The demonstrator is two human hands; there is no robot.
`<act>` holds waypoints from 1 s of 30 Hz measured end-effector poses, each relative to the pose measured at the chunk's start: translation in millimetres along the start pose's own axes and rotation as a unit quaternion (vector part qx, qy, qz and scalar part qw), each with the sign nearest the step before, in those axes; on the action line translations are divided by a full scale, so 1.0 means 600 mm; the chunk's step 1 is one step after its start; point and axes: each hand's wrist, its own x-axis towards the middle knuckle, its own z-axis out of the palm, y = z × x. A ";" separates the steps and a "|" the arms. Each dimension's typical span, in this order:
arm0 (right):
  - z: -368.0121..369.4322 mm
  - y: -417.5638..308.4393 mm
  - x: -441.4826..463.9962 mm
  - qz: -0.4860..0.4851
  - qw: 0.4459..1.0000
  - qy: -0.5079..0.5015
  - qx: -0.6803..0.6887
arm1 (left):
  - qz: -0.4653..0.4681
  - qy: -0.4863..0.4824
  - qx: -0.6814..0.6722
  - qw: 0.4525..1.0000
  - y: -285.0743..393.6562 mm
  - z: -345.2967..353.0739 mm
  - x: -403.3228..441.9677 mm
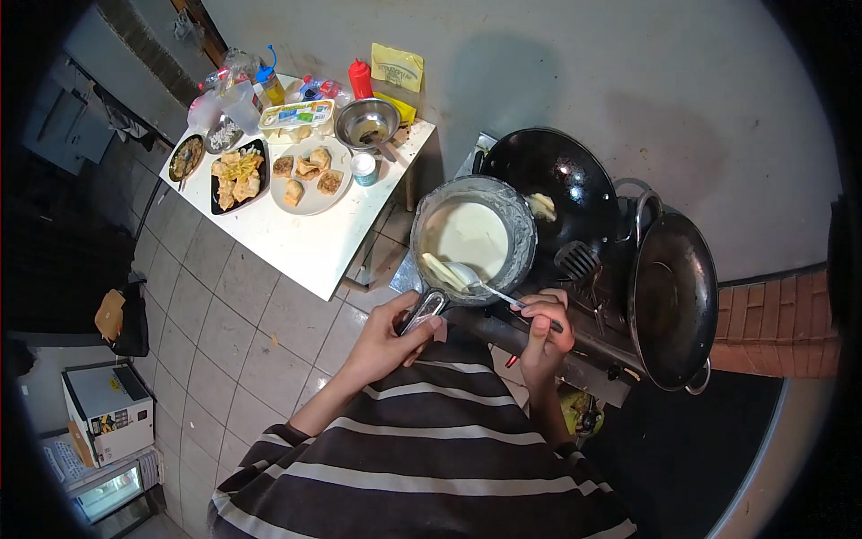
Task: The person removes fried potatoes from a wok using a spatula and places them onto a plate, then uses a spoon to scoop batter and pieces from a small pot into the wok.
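Note:
My left hand (395, 334) is closed round the handle of a metal pot (523, 229), which holds a pale, creamy liquid (471, 235). In my right hand (544, 334) is a spoon (489, 289), its bowl inside the pot near the front rim. A pale, elongated piece (442, 271) lies beside the spoon's bowl, partly over the liquid. Behind and right of the pot, a black wok (561, 166) has a light-coloured piece (542, 207) on its inner left side. A slotted spatula (576, 260) rests at the wok's near side.
A second wok (673, 301) stands at the right. On the white table (310, 251) are a plate of browned pieces (337, 184), a black dish of food (217, 193), a metal bowl (382, 110), a red bottle (360, 79) and a small tub (364, 169). A brick ledge (777, 328) borders the right.

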 end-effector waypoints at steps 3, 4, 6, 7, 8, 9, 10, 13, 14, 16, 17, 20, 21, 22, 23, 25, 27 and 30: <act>-0.004 0.004 -0.006 -0.015 1.000 0.003 -0.016 | -0.001 -0.007 -0.015 1.000 0.004 0.000 0.000; -0.005 0.005 -0.007 -0.015 1.000 0.006 -0.013 | -0.002 -0.009 -0.020 1.000 0.005 0.000 0.000; -0.008 0.005 -0.008 -0.015 1.000 0.010 -0.011 | -0.003 -0.012 -0.025 1.000 0.008 0.002 -0.001; -0.009 0.003 -0.008 -0.015 1.000 0.013 -0.011 | 0.001 -0.015 -0.029 0.999 0.011 0.003 -0.002; -0.011 0.002 -0.008 -0.015 1.000 0.017 -0.011 | 0.005 -0.018 -0.032 0.999 0.012 0.004 -0.002; -0.014 0.004 -0.009 -0.015 1.000 0.017 -0.011 | 0.004 -0.018 -0.032 0.999 0.012 0.004 -0.001; -0.018 0.006 -0.010 -0.021 1.000 0.016 -0.016 | 0.002 -0.023 -0.047 0.999 0.011 0.005 -0.001; -0.026 0.006 -0.010 -0.026 0.999 0.022 -0.016 | -0.001 -0.030 -0.061 0.998 0.009 0.004 -0.001; -0.027 0.005 -0.010 -0.026 0.999 0.028 -0.010 | -0.001 -0.032 -0.059 0.998 0.009 0.003 -0.001; -0.029 0.004 -0.009 -0.036 0.999 0.027 -0.015 | -0.003 -0.033 -0.062 0.998 0.011 0.004 -0.002; -0.030 0.003 -0.008 -0.046 0.998 0.025 -0.020 | -0.004 -0.034 -0.065 0.997 0.012 0.004 -0.002; -0.029 -0.003 -0.003 -0.057 0.998 0.010 -0.018 | -0.010 -0.032 -0.069 0.997 0.018 0.003 -0.002; -0.029 -0.003 -0.002 -0.057 0.998 0.010 -0.018 | -0.011 -0.032 -0.069 0.997 0.019 0.003 -0.003; -0.029 -0.002 0.000 -0.054 0.998 0.010 -0.021 | -0.012 -0.031 -0.071 0.997 0.020 0.002 -0.004; -0.028 -0.002 0.001 -0.051 0.998 0.010 -0.024 | -0.012 -0.030 -0.074 0.997 0.021 0.002 -0.004; -0.029 -0.006 0.002 -0.038 0.999 -0.002 -0.026 | -0.008 -0.029 -0.070 0.997 0.020 0.001 -0.004; -0.027 -0.009 0.003 -0.025 0.999 -0.014 -0.027 | -0.005 -0.028 -0.066 0.997 0.017 -0.001 -0.004; -0.021 -0.009 0.008 -0.009 1.000 -0.020 -0.021 | -0.009 -0.036 -0.068 0.997 0.015 -0.003 -0.003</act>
